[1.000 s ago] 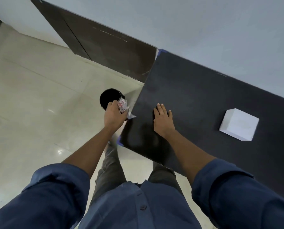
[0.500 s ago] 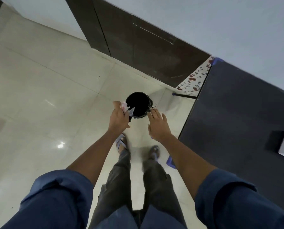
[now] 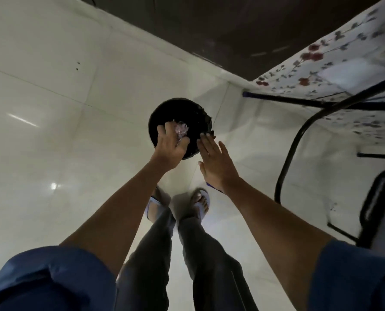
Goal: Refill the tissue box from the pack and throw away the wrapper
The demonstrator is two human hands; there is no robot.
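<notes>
Reaching over a round black bin (image 3: 175, 108) on the glossy tiled floor (image 3: 52, 86), the left hand (image 3: 170, 145) pinches a crumpled, shiny wrapper (image 3: 180, 131), partly hidden by its fingers. The right hand (image 3: 216, 163) hovers flat and empty, covering the bin's right rim.
</notes>
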